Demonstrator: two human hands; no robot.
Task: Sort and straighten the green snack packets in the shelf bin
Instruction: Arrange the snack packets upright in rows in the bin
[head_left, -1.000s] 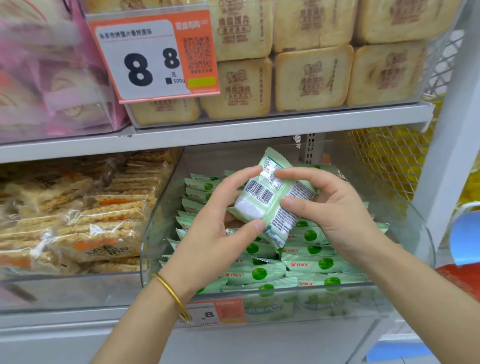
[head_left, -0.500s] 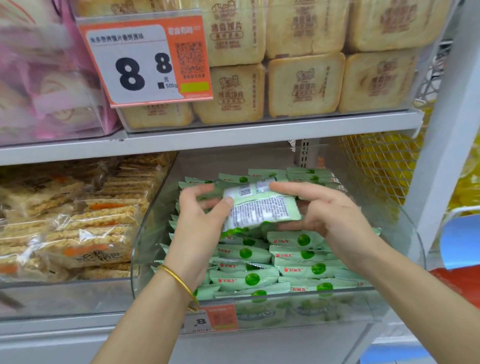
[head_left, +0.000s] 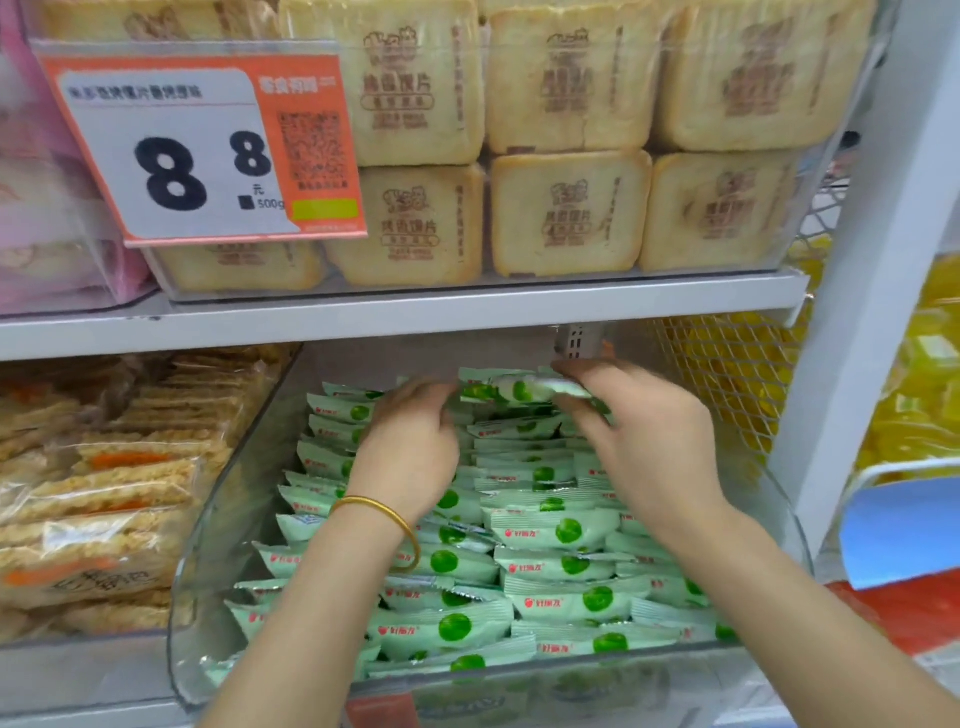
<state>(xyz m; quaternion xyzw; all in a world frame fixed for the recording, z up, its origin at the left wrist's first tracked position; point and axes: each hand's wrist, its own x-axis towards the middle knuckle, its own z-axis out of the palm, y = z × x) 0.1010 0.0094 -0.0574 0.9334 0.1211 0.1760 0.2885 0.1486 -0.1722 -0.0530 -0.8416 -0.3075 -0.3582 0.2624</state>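
Observation:
A clear plastic shelf bin (head_left: 218, 597) holds rows of pale green snack packets (head_left: 550, 530), each with a dark green dot and red logo. Both my hands reach deep into the bin, near its back. A single green packet (head_left: 514, 388) lies flat at the top of the back row, its dot side up. My right hand (head_left: 644, 441) pinches its right end with the fingertips. My left hand (head_left: 410, 441), a gold bangle on the wrist, touches its left end with curled fingers. The packets under my hands are hidden.
The shelf board (head_left: 415, 312) hangs low over the bin's back. Above it sit tan bread packs (head_left: 566, 213) and an orange price tag (head_left: 208, 150). Left of the bin lie rice-cracker packs (head_left: 104, 483). A white upright (head_left: 872, 312) and yellow mesh (head_left: 727, 384) stand at right.
The packet I held up with its barcode side showing has been turned dot side up and carried to the back of the bin. Both hands moved away from me and deeper in.

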